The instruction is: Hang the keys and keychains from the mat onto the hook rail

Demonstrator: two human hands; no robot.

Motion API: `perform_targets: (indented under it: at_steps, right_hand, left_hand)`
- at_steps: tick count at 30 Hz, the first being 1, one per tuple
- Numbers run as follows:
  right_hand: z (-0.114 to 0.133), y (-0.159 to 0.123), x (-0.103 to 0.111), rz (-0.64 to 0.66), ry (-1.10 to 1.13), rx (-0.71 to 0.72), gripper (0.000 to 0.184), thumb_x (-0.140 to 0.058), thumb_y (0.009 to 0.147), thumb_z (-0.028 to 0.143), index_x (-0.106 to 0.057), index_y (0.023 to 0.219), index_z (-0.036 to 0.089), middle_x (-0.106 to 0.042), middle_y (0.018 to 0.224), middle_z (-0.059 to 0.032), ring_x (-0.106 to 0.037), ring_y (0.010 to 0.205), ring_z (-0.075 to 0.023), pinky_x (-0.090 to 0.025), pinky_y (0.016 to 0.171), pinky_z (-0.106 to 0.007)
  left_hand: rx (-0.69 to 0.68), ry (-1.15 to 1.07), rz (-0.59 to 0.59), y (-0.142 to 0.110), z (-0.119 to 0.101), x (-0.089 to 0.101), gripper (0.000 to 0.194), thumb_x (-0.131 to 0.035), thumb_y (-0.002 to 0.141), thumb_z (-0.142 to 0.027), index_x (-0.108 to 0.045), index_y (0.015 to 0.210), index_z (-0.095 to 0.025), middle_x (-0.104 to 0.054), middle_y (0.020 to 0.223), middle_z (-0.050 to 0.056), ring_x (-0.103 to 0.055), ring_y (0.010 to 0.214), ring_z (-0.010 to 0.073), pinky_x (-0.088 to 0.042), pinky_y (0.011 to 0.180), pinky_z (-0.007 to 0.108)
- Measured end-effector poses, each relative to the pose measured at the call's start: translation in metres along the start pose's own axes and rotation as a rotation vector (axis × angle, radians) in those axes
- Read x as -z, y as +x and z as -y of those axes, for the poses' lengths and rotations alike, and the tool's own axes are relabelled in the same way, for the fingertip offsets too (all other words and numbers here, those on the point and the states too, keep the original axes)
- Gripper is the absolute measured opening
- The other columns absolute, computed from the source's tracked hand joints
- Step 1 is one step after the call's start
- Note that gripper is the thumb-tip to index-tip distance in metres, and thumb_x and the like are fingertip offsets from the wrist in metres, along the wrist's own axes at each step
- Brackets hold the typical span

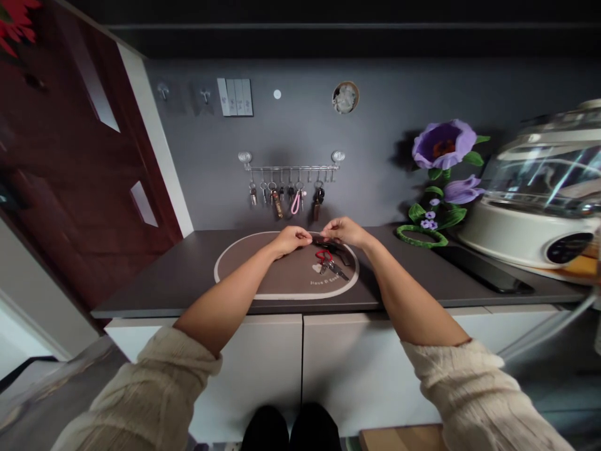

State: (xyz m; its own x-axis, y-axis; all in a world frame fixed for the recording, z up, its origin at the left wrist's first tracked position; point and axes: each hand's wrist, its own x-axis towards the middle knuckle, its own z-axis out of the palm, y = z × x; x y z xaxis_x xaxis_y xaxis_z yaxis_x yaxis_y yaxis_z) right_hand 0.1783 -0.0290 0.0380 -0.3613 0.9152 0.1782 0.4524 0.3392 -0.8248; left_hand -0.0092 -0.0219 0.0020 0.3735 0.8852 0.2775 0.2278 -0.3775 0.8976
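My left hand (292, 240) and my right hand (346, 230) are close together over the far part of a brown oval mat (263, 275). Both have fingertips pinched. Whatever they may grip is too small and dark to make out. Just under my right hand lie dark key-like items (339, 252) on the mat. Closer to me rests a bunch of metal keys (334, 269) with a red loop (323, 255). Behind my hands, several key sets hang from a hook rail (293, 168), among them one with a pink strap (295, 203) and one with a brown tag (316, 210).
A purple artificial flower (444, 145) with a green ring base (421, 236) stands on the right. Beside it are a black phone-like slab (488, 270) and a white appliance with a clear top (526, 228). White cabinet doors (347, 369) are below the grey counter (154, 275).
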Motion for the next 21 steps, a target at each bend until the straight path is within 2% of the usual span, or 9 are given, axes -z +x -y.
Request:
perform_targets:
  at_steps: [3,10,16,21]
  right_hand:
    - [-0.003,-0.008,0.001,0.092,-0.101,-0.057,0.036,-0.064,0.055,0.045,-0.06,0.066,0.012,-0.057,0.053,0.0,-0.03,0.035,-0.0012,-0.022,0.036,-0.019]
    - [-0.001,-0.014,0.001,0.175,-0.205,-0.124,0.041,-0.064,0.052,0.05,-0.064,0.065,0.011,-0.058,0.05,-0.0021,-0.032,0.035,-0.0023,-0.022,0.035,-0.019]
    - [-0.003,-0.012,-0.004,0.267,-0.056,-0.131,0.026,-0.068,0.053,0.033,-0.063,0.066,0.011,-0.056,0.048,0.0002,-0.029,0.032,-0.0009,-0.017,0.032,-0.018]
    - [-0.004,-0.009,-0.006,0.208,0.041,-0.107,0.019,-0.066,0.056,0.025,-0.062,0.069,0.012,-0.053,0.044,0.0019,-0.038,0.035,-0.0031,-0.026,0.034,-0.017]
  left_hand:
    - [0.012,0.013,0.022,-0.002,0.002,-0.001,0.022,-0.066,0.056,-0.025,-0.061,0.071,-0.011,-0.054,0.057,-0.001,-0.044,0.053,0.0066,-0.033,0.053,0.021]
    - [0.01,0.07,0.104,-0.003,0.001,-0.003,0.024,-0.065,0.056,-0.029,-0.062,0.072,-0.011,-0.057,0.06,0.0,-0.046,0.055,0.0079,-0.034,0.055,0.022]
    - [0.003,0.088,0.108,-0.003,0.004,-0.004,0.026,-0.066,0.056,-0.03,-0.063,0.073,-0.011,-0.059,0.064,0.002,-0.047,0.058,0.0088,-0.035,0.057,0.023]
    - [0.01,0.052,0.132,-0.002,0.005,-0.004,0.027,-0.066,0.056,-0.031,-0.063,0.074,-0.011,-0.06,0.067,0.003,-0.048,0.06,0.0092,-0.035,0.06,0.024]
